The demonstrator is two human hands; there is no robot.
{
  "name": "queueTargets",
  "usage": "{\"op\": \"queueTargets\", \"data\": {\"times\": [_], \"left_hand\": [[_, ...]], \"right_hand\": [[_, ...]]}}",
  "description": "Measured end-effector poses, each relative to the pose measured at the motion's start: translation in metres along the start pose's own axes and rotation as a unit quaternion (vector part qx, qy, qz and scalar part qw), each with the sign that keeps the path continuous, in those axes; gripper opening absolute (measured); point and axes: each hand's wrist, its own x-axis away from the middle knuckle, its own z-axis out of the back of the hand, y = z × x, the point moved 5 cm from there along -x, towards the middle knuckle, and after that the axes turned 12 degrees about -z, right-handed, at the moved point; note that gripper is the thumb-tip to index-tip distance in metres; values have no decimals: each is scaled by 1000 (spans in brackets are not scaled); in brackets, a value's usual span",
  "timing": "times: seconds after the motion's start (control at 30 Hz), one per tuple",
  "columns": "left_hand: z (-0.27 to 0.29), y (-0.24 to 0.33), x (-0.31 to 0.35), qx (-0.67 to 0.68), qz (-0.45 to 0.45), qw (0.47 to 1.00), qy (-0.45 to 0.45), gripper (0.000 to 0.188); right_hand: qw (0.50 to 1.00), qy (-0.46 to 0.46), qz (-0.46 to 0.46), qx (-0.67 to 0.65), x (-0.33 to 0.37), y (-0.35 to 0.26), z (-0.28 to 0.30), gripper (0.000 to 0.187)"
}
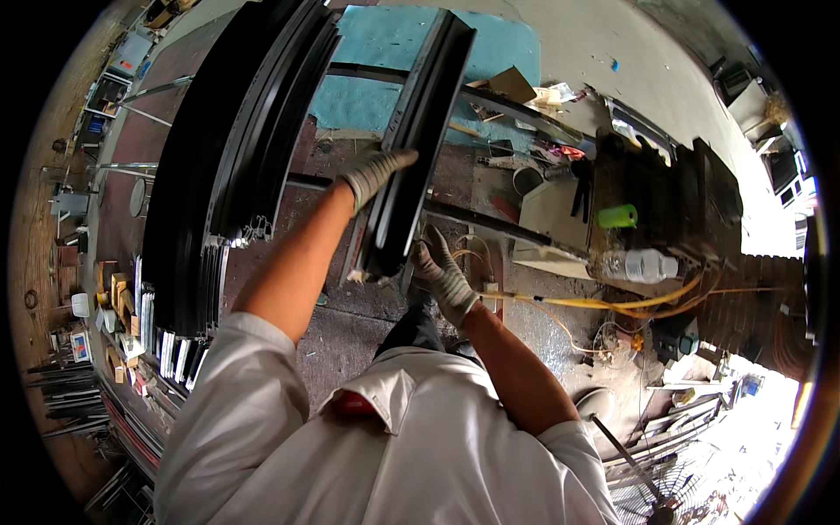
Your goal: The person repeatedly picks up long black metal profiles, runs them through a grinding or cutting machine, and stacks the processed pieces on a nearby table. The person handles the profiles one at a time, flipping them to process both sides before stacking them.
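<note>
A long black metal profile (429,131), channel-shaped, lies lengthwise in front of me across dark support rails. My left hand (376,179), in a pale knitted glove, is closed over its left side around the middle, fingers toward the channel. Beside its near end is my right hand (448,276), gloved too, with bent fingers against the right edge. Part of that grip is hidden. To the left, a thick stack of similar black profiles (254,131) rests on the rails, their cut ends toward me.
Dark rails (490,223) run rightward to a bench with a green roll (618,216) and a clear plastic bottle (639,265). A yellow hose (604,303) crosses below. A turquoise sheet (376,39) and an open carton (507,87) lie beyond. A fan (661,503) stands at lower right.
</note>
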Motion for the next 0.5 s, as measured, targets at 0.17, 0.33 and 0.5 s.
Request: {"op": "queueTargets", "data": {"times": [0.17, 0.33, 0.5], "left_hand": [[0, -2, -8, 43, -30, 998, -22, 95], [2, -5, -45, 106, -35, 994, -14, 103], [1, 25, -70, 218, 29, 972, -80, 102]], "right_hand": [[994, -31, -61, -90, -30, -2, -23, 94], [992, -72, -10, -105, -30, -11, -32, 98], [994, -37, 12, -99, -33, -13, -32, 100]]}}
